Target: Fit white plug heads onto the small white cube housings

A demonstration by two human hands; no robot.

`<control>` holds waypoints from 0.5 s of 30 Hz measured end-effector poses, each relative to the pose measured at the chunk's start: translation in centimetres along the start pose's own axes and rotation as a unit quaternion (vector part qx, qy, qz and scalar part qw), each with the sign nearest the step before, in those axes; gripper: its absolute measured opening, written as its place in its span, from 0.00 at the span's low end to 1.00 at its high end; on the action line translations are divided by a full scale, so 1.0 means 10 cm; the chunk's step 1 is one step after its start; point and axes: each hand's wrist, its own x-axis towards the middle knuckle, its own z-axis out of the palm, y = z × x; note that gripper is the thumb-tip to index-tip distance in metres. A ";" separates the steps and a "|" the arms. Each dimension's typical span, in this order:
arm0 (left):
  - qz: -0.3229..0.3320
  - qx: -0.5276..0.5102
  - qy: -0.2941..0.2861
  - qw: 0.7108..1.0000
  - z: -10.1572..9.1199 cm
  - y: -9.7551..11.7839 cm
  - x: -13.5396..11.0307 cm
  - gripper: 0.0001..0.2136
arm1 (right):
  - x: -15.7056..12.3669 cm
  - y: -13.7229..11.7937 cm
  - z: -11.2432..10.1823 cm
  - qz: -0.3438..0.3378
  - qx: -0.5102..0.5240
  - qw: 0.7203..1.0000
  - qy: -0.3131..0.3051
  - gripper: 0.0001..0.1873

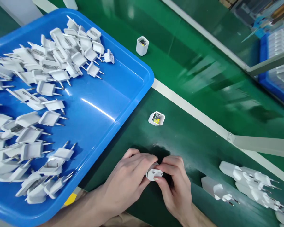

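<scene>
A white plug charger [153, 174] is held between my two hands over the green table, its end face with the pin spots turned toward me. My left hand [127, 173] wraps round its side, fingers closed. From the right, my right hand [176, 184] pinches its end, with the thumb below and the fingers above. My fingers cover much of the charger's body. Beyond my hands an open white charger housing [152, 119] lies on the table, a yellow part and circuitry showing inside. Another open housing [142, 49] stands further back.
On the left, a large blue tray [132, 67] holds many loose white plug caps [47, 88] with metal pins. Several chargers with pins [219, 190] lie at the right. A pale metal rail [191, 105] crosses the table. A blue crate [263, 72] of white parts stands far right.
</scene>
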 end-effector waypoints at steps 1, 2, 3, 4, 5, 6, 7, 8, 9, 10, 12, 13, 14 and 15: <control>0.000 0.000 0.000 1.000 0.00 0.00 0.00 0.14 | 0.00 0.00 0.00 -0.005 0.007 1.000 0.004 0.04; 0.000 0.001 0.000 1.000 0.01 0.00 -0.01 0.14 | 0.00 0.00 0.00 -0.013 0.011 1.000 0.010 0.04; 0.000 0.002 0.001 1.000 0.01 0.00 -0.01 0.14 | 0.00 0.00 0.01 -0.021 0.014 1.000 0.016 0.04; 0.001 0.002 0.002 1.000 0.02 0.00 -0.01 0.15 | 0.00 0.01 0.01 -0.026 0.014 0.999 0.020 0.04; 0.001 0.001 0.002 1.000 0.02 -0.01 -0.01 0.15 | 0.01 0.01 0.01 -0.030 0.010 0.999 0.021 0.04; 0.001 0.000 0.003 1.000 0.02 -0.01 -0.01 0.15 | 0.02 0.02 0.00 -0.033 0.001 0.999 0.020 0.04; 0.001 -0.001 0.004 1.000 0.02 -0.01 -0.01 0.14 | 0.02 0.02 -0.01 -0.039 -0.012 0.999 0.017 0.04; 0.000 -0.002 0.005 1.000 0.02 -0.01 -0.01 0.14 | 0.03 0.02 -0.01 -0.047 -0.027 0.998 0.015 0.04; -0.001 -0.001 0.004 1.000 0.01 -0.01 0.00 0.13 | 0.04 0.02 -0.02 -0.056 -0.043 0.997 0.014 0.04; -0.002 0.001 0.001 1.000 0.01 -0.01 0.00 0.13 | 0.05 0.02 -0.04 -0.062 -0.057 0.996 0.011 0.05; -0.005 0.006 -0.006 1.000 0.00 0.00 0.00 0.12 | 0.06 0.01 -0.05 -0.065 -0.080 0.995 0.007 0.05; -0.006 0.008 -0.008 1.000 0.00 0.01 0.00 0.12 | 0.06 0.00 -0.06 -0.063 -0.088 0.994 0.003 0.05; -0.006 0.010 -0.007 1.000 0.00 0.01 0.00 0.13 | 0.05 0.00 -0.06 -0.061 -0.094 0.994 0.000 0.04; -0.004 0.010 -0.004 1.000 0.00 0.01 0.00 0.13 | 0.05 -0.01 -0.06 -0.058 -0.098 0.993 -0.004 0.04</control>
